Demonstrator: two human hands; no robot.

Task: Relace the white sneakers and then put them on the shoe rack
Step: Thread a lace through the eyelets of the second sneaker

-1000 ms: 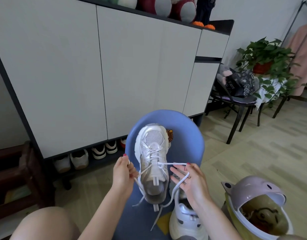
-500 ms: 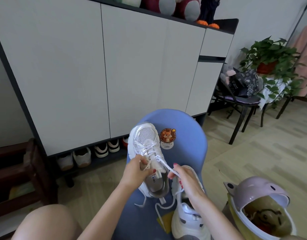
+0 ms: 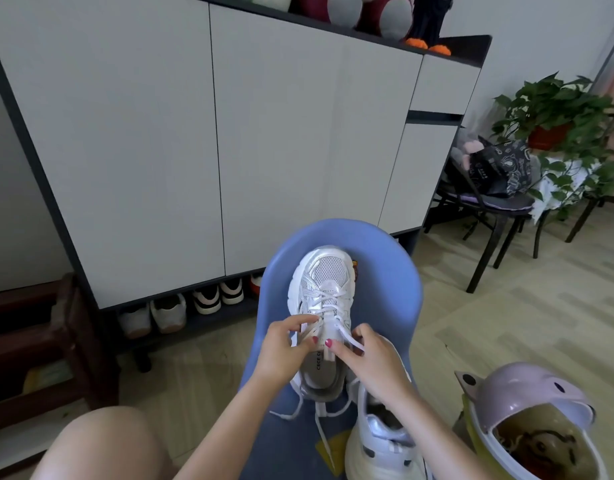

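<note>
First sneaker (image 3: 324,306) sits on the blue chair (image 3: 395,271), laced nearly to the top. Left hand (image 3: 285,351) and right hand (image 3: 375,362) each pinch the lace (image 3: 347,336). Second sneaker (image 3: 385,441) waits at 5 o'clock, shoe rack (image 3: 181,313) at 9 o'clock, so probably under halfway.

The only lettering that can be read is on the insole (image 3: 320,362) of the white sneaker (image 3: 324,306) lying on the blue chair (image 3: 385,271): dark capitals running lengthwise along the grey footbed, reading "CECE" and then a further letter or two cut off at the tongue. A black bag (image 3: 499,171) on the dark chair (image 3: 496,206) at the right carries pale printed drawings and small marks, too small to read. A round sticker (image 3: 355,271) beside the sneaker's toe is mostly hidden.
</note>
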